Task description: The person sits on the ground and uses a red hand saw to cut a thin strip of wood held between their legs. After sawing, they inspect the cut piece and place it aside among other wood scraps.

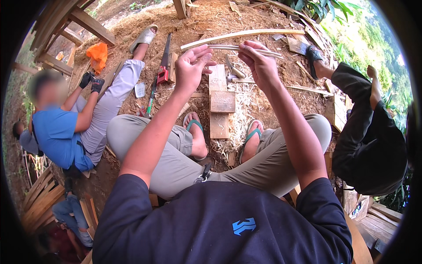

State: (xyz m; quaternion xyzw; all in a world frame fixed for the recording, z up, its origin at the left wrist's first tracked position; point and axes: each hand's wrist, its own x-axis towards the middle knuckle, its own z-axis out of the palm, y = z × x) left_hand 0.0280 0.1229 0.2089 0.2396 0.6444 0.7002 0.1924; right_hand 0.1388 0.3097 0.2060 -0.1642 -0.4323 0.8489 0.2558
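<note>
Several thin, pale wooden strips (224,47) stretch between my two hands, above the shavings-covered ground. My right hand (263,66) is closed, pinching them between thumb and fingers, and their ends stick out past it to the right. At the other end, my left hand (191,66) has its fingertips on the strips, the remaining fingers loosely curled. Below the hands a wooden block (223,102) lies across an upright-running plank (218,79). Right of the plank rests a tool with a curved blade and rounded handle (237,73).
Left of the plank lie a red-handled saw (162,74) and a green-handled tool (150,107). A long bent strip (241,34) lies beyond my hands. A gloved person in blue (57,132) sits at left, a person in black (369,145) at right. An orange bag (97,57) is far left.
</note>
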